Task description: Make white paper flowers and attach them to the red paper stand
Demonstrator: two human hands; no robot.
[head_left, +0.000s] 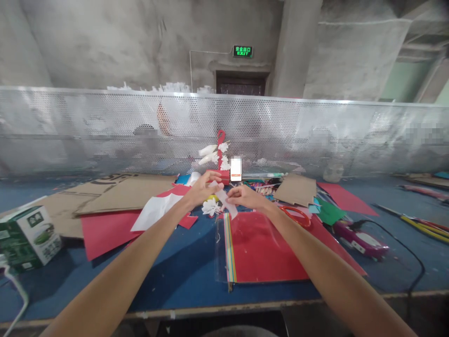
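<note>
A narrow strip of white paper slants between my two hands above the table. My left hand is closed on its upper end. The fingers of my right hand pinch the strip along its right edge. Just below my left hand lies a white paper flower, with a bit of yellow behind it. Beyond the hands stands a red paper piece with a curled top, with white flowers on it. A phone with a lit screen leans upright beside it.
Red sheets in a clear sleeve lie in front of my right hand. Orange-red handles and a purple device with a black cord are at right. Cardboard, white paper and a green carton occupy the left. A perforated metal screen stands behind.
</note>
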